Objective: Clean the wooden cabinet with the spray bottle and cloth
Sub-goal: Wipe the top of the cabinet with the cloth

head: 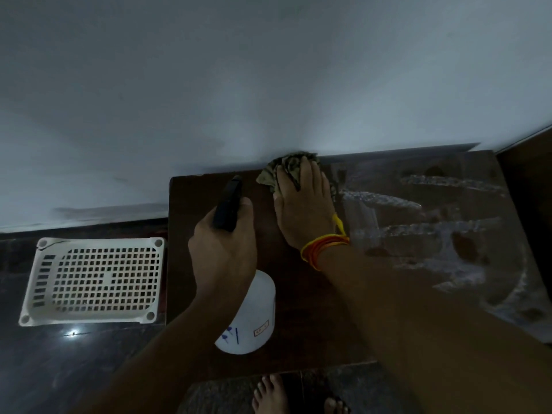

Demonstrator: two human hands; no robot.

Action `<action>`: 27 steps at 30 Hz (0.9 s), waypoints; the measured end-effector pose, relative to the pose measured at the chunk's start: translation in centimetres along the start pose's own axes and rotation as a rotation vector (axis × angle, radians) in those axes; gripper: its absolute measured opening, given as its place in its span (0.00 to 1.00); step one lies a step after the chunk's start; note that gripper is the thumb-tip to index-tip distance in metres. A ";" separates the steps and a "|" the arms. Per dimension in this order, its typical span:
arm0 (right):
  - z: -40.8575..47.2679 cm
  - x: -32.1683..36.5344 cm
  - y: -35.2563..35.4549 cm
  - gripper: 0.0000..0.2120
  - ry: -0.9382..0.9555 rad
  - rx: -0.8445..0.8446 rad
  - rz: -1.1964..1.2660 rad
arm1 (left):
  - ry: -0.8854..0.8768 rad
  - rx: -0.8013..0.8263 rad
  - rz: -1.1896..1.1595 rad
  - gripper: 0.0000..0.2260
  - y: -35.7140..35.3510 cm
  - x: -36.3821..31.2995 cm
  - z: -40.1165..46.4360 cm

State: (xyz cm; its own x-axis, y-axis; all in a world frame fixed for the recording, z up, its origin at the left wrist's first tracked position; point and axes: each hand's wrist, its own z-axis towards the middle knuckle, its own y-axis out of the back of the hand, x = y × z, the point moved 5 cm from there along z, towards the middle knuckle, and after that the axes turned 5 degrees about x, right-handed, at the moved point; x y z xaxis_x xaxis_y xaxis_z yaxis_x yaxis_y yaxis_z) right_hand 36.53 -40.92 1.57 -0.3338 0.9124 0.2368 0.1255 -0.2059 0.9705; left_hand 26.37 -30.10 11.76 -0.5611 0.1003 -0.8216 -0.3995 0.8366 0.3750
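The right hand (304,204) lies flat with its fingers (309,174) stretched out and close together, pressing a crumpled greenish cloth (286,168) onto the back edge of the wooden cabinet (313,309), right where the top meets the pale wall (268,70); the left hand (224,252) is curled tight around the neck of the spray bottle (251,312), fingers wrapped under the black trigger head (228,204), which points toward the wall; the bottle's body is white, smooth and rounded, with some small blue and red markings too tiny to read, and most of its upper part is hidden by the hand; the cabinet top is dark brown and matte on the left, while the right half is covered in whitish wet streaks (433,228) and smears; orange and yellow threads (324,248) circle the right wrist; left of the cabinet, on the dark polished floor (59,369), sits a white plastic basket (92,282) with a grid of square holes; bare toes (270,395) show at the bottom edge, cut off; the whole scene is dim, so the cloth's pattern is hard to make out.
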 end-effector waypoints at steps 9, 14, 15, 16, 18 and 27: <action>0.0 -4.9 1.1 0.25 -0.067 0.078 -0.026 | -0.020 0.016 -0.020 0.10 -1.0 -1.2 -1.0; -6.4 -4.7 1.1 0.24 -0.073 0.006 -0.023 | -0.010 0.039 -0.042 0.11 -1.8 -1.5 -2.7; -6.8 -4.9 1.1 0.24 -0.055 0.012 -0.033 | -0.011 0.038 -0.042 0.11 -2.0 -1.5 -3.1; -6.8 -5.1 1.2 0.24 -0.033 0.008 -0.041 | -0.013 0.034 -0.041 0.11 -2.2 -1.3 -3.5; -5.7 -5.5 1.3 0.23 -0.013 0.007 -0.052 | -0.024 0.023 -0.032 0.11 -2.5 -0.7 -4.3; -11.9 -5.8 0.9 0.25 -0.019 0.093 -0.033 | -0.019 -0.004 -0.013 0.11 -3.2 0.6 -8.2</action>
State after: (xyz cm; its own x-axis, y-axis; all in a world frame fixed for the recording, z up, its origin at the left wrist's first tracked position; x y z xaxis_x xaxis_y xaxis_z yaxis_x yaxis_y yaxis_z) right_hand 27.51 -50.61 1.64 -0.3214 0.9250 0.2028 0.2010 -0.1427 0.9691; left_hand 21.31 -37.15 13.57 -0.5421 0.0994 -0.8345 -0.4096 0.8358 0.3656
